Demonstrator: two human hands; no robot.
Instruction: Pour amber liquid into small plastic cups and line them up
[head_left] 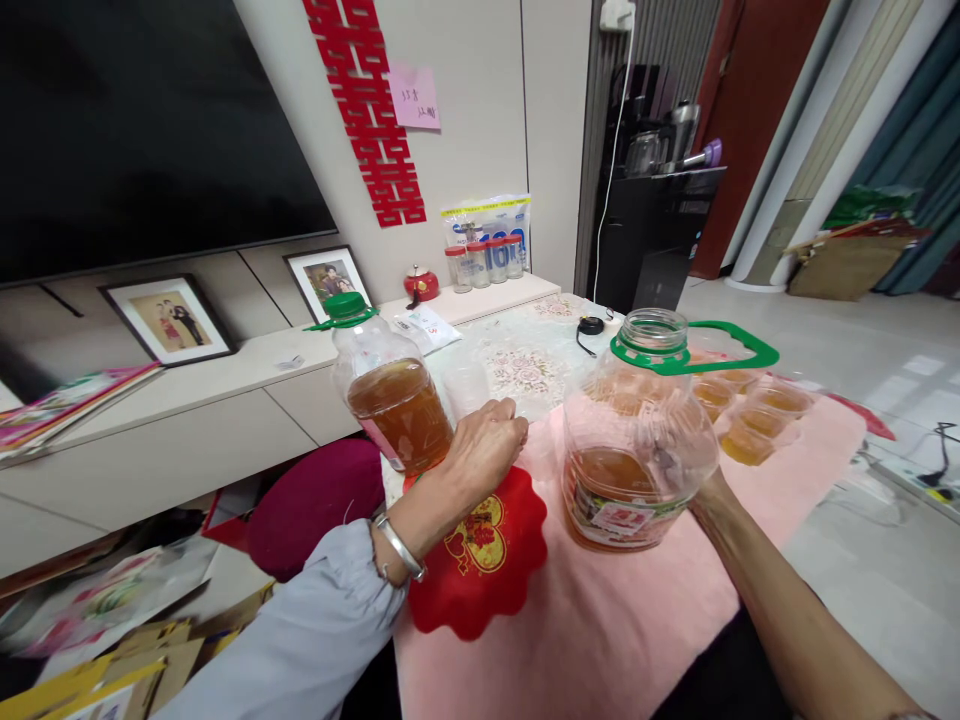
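My left hand [489, 440], a silver bangle on its wrist, is closed with the fingers curled down over the near side of the table. What it may hold is hidden. Beneath the forearm lies a red scalloped mat [510, 560] with gold print. Just beyond that hand are clear plastic cups [466, 385]. A capped jug [397, 410] of amber liquid stands to the left. An uncapped clear plastic jug [637, 490] with a green handle holds less liquid. My right hand [658, 430] is against its far side, seen distorted through the plastic and apparently gripping it.
Several filled cups [757, 420] stand right on the pink cloth [585, 630]. A black tape measure [591, 326] lies farther back. Red-lidded jars [480, 265] and framed photos [171, 320] stand on the cabinet. A maroon stool [315, 505] is at the left.
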